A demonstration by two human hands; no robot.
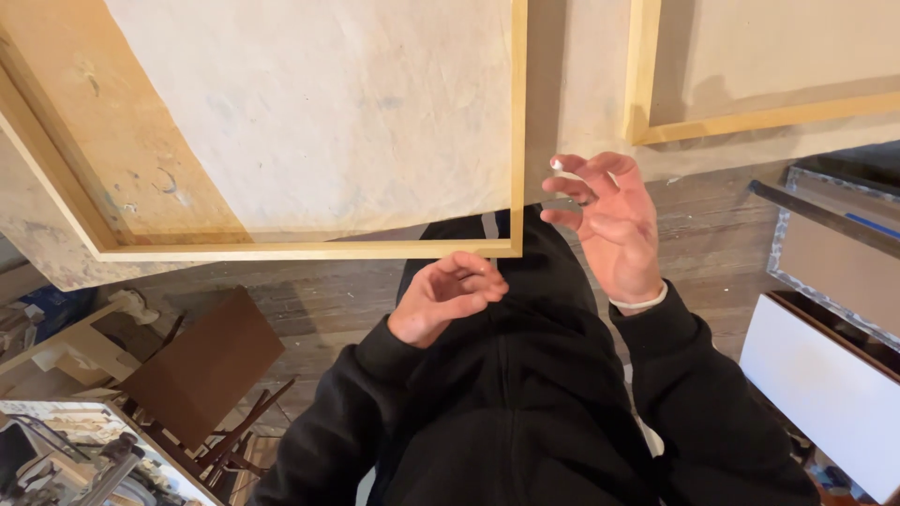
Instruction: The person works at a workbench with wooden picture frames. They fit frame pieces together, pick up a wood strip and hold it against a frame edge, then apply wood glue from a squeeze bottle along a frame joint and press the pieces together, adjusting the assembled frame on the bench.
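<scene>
The left hand (448, 298) hovers just under the near rail of a wooden frame (309, 249), its fingers curled loosely on nothing. The right hand (609, 225) is spread, empty, just beside the frame's right corner, above the wooden floor (319, 300). A second frame (741, 122) lies further right on the paper-covered bench (577, 84).

Left hand (448, 298) curled, right hand (609, 225) open, empty.

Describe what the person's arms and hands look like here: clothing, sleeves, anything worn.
Both arms are covered by long black sleeves of a dark sweatshirt-like top, with ribbed cuffs ending at the wrists. The left hand is bare, with nothing worn on it. The right hand is bare too, with a thin white band at its wrist just above the cuff. No gloves or rings are visible.
</scene>
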